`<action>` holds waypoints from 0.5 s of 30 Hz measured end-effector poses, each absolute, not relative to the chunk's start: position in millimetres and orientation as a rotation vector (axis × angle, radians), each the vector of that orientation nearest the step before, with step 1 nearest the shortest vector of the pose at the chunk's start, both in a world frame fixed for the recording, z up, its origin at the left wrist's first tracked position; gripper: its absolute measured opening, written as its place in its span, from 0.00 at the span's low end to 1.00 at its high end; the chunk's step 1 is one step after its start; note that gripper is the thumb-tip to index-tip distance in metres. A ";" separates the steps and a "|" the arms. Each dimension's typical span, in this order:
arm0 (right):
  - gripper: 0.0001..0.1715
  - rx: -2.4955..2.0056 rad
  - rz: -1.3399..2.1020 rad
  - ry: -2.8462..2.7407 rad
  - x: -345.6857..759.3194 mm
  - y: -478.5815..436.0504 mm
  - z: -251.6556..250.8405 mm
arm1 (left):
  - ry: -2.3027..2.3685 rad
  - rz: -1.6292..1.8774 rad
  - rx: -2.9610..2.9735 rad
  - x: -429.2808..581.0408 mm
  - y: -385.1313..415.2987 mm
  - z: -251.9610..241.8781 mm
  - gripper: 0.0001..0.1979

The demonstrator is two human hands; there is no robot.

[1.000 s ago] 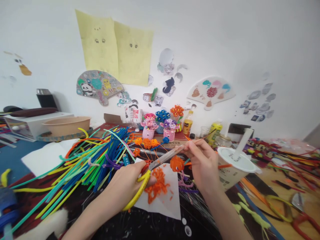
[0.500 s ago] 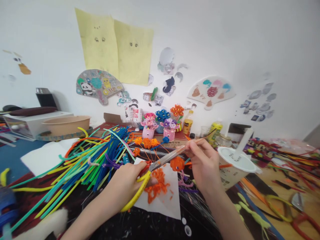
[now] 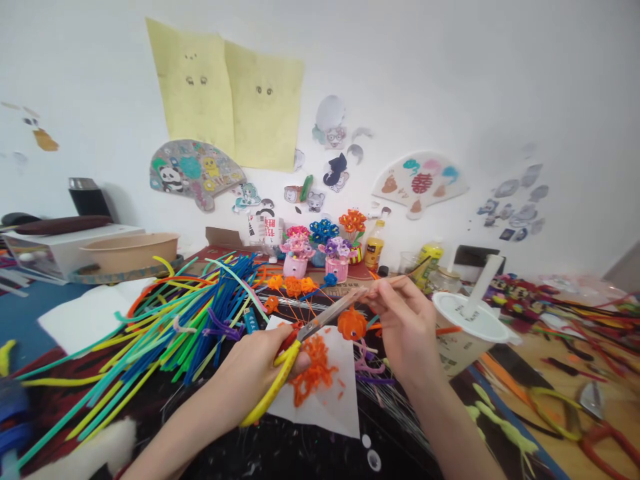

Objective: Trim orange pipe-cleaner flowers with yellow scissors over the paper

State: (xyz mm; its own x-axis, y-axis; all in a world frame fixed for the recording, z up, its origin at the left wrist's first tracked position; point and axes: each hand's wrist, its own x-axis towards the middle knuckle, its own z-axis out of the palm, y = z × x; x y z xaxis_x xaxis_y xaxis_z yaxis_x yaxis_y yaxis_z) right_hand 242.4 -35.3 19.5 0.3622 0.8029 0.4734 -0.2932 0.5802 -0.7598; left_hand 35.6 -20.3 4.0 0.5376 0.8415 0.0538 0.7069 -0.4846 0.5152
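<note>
Yellow-handled steel scissors are held closed in the left hand, with the fingers wrapped around the loops. The long blades appear nearly shut and reach up and rightward towards the right hand. A thin orange-brown wire stem is pinched between the thumb and forefinger of that hand. A round, fuzzy orange pipe-cleaner ball sits just below the blades, above the paper; whether it is joined to the stem or touched by the blades cannot be told. Beneath the hands, a white paper sheet is strewn with curly orange pipe-cleaner clippings. A heap of long multicoloured pipe cleaners lies to the left, and 2 pink pots of pipe-cleaner flowers stand beyond. Neat trimming is best served by keeping the ball steady in the pinch, taking short snips near the blade tips, and keeping the pinching fingers well clear of the edges, so that clippings fall onto the paper.
</note>
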 end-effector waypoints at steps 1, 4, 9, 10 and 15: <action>0.08 -0.627 0.766 -0.954 242.2 -35.4 19.7 | 1.256 0.429 2.349 36.2 -21.1 4.5 0.18; 0.09 -0.629 0.759 -0.953 241.9 -35.7 20.5 | 1.268 0.431 2.373 37.9 -22.2 5.9 0.17; 0.08 -0.610 0.774 -0.947 241.8 -35.6 20.3 | 1.272 0.405 2.397 37.2 -20.8 6.8 0.17; 0.08 -0.611 0.777 -0.946 241.8 -35.6 20.0 | 1.270 0.401 2.397 36.7 -20.5 6.7 0.18; 0.08 -0.620 0.758 -0.925 242.5 -35.1 18.6 | 1.276 0.372 2.386 34.6 -19.6 4.0 0.18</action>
State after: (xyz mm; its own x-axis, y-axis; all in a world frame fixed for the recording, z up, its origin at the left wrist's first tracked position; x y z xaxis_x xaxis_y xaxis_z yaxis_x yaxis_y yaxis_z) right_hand 242.5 -35.1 18.6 0.3873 0.7944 0.4679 -0.3027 0.5889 -0.7494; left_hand 34.6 -19.6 4.0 0.5462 0.8367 0.0416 0.7279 -0.4985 0.4708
